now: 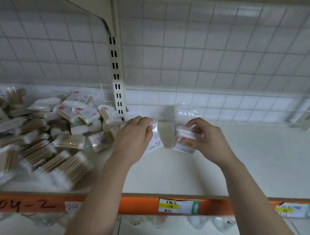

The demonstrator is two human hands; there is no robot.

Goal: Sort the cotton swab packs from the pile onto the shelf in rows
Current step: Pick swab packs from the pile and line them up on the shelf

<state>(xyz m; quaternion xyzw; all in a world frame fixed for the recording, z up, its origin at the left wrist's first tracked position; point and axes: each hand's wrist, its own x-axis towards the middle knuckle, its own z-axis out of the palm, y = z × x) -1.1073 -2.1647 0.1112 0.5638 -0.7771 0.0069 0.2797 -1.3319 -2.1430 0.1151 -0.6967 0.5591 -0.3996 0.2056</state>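
Two swab packs hang side by side, just apart, over the shelf near its back. The left pack and right pack both seem to run lengthwise away from the person; blur hides detail. The left hand pinches one and the right hand curls round the other. The pile lies left, nearest the left hand.

Left hand: bare, uncovered.
Right hand: bare, uncovered.
Left forearm: bare down to frame edge.
Right forearm: bare down to frame edge.
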